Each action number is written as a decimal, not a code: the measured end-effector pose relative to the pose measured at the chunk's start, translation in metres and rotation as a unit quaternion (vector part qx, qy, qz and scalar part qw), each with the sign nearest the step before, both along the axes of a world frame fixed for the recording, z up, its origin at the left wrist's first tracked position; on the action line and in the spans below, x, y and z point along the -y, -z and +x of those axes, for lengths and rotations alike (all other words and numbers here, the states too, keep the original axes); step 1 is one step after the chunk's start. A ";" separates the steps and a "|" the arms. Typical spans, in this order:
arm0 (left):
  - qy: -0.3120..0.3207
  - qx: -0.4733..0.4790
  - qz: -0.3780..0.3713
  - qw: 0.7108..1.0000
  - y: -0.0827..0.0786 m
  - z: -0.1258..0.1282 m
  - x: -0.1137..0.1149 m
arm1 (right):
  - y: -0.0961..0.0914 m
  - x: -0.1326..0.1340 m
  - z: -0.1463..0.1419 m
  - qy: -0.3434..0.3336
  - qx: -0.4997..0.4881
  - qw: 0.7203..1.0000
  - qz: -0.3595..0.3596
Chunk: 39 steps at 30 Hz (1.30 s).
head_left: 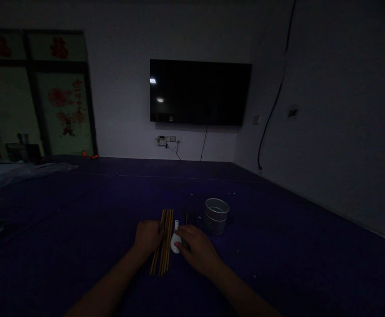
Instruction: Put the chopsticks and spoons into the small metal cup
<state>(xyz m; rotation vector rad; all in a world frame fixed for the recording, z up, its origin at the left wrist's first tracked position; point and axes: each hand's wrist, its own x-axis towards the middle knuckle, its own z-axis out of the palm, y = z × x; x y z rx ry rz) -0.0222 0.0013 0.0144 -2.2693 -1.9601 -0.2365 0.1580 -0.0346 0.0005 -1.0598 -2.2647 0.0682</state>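
Head view: right hand point(197, 248), fingers narrowly parted, is nearer the white spoon point(174, 245), handle pointing away; left hand point(147, 237) curls at chopsticks point(165, 258), grip unclear.

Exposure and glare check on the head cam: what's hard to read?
Head view: dim overall, purple floor nearly black toward the bottom; head view: two bright reflections on the TV screen; head view: white spoon stands out, while dark utensils by the right hand nearly merge with the floor; head view: TV's right edge leans, possibly lens distortion.
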 end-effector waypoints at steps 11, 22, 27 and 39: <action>0.007 0.002 -0.003 1.000 -0.001 -0.001 0.000 | 0.005 -0.004 0.003 -0.005 0.002 1.000 0.010; 0.002 -0.006 0.005 1.000 -0.001 0.001 0.004 | 0.004 -0.003 0.001 -0.009 0.007 1.000 0.001; 0.000 -0.011 -0.001 1.000 -0.003 0.001 0.006 | 0.002 -0.002 0.000 -0.002 0.009 1.000 0.002; -0.003 -0.009 -0.017 1.000 -0.004 0.003 0.006 | 0.001 -0.001 0.000 -0.003 0.005 1.000 -0.007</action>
